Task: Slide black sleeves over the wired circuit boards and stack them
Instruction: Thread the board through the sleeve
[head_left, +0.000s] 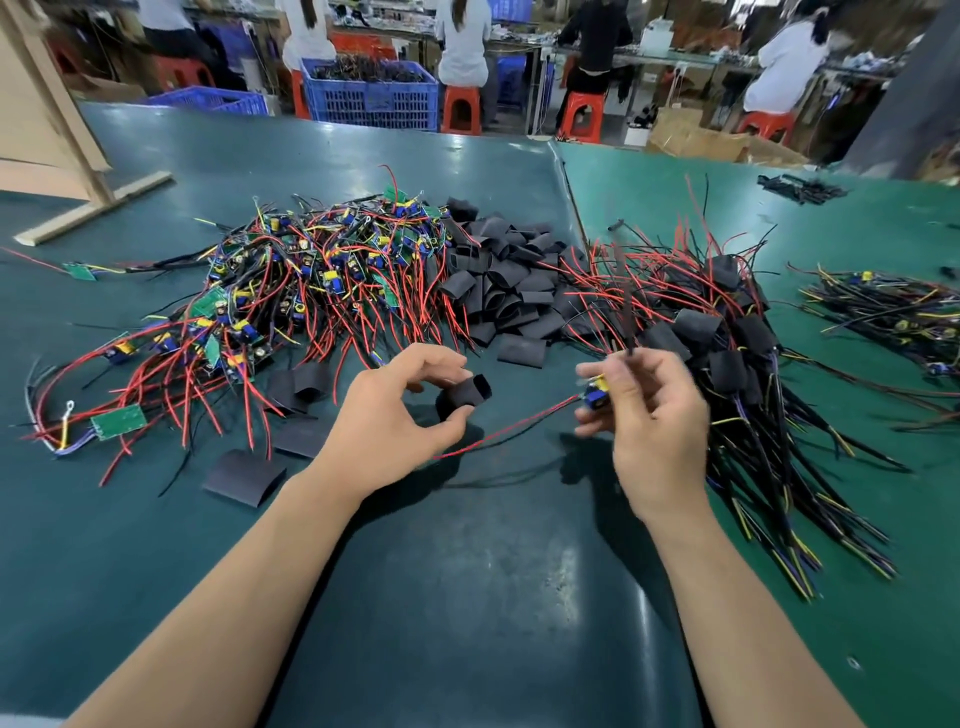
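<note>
Two hands meet above the middle of the worktop (467, 597): the left hand (395, 421) pinches one black sleeve (465, 396) squeezed open, its mouth turned toward the right hand (649, 415), which grips a wired circuit board (597, 396) by its blue-and-yellow end, seemingly to line board up with opening. The board's red wire (498, 434) trails down between them. Toward the far edge lie the bare boards (311, 280), loose sleeves (509, 291) and, rightward, the sleeved stack (717, 343).

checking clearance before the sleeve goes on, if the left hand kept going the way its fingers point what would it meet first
The left hand, holding a sleeve, points right across the mat. First in that line is probably the board in the right hand, though depth is hard to judge.
</note>
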